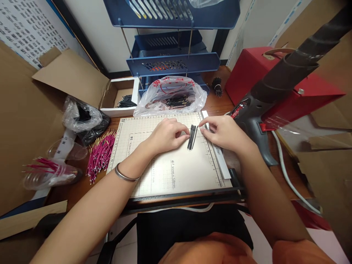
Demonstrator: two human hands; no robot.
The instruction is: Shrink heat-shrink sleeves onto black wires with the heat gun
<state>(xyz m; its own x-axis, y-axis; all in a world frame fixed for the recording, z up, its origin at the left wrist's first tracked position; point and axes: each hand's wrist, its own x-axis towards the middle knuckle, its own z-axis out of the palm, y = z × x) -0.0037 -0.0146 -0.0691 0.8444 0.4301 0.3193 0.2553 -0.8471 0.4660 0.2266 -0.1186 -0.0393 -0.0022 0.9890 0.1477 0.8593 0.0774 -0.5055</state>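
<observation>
Several short black wires [191, 137] lie side by side on the cream board of a paper cutter [159, 176], which is printed with grid lines. My left hand [167, 135] rests on the board with its fingers curled. Its thumb and index finger come together at the left edge of the wires; whether anything is between them is hidden. My right hand [222, 132] reaches over the cutter's white rail [220, 159]. Its thumb and index fingertips close in at the upper end of the rightmost black wire, which slants slightly apart from the others.
Pink wires [101, 154] are heaped left of the board, beside plastic cups [52, 176]. Behind it stand a plastic bag [170, 96] of black wires, a white box [121, 110] and blue trays [173, 64]. A heat gun [255, 110] and red case [244, 69] are at right.
</observation>
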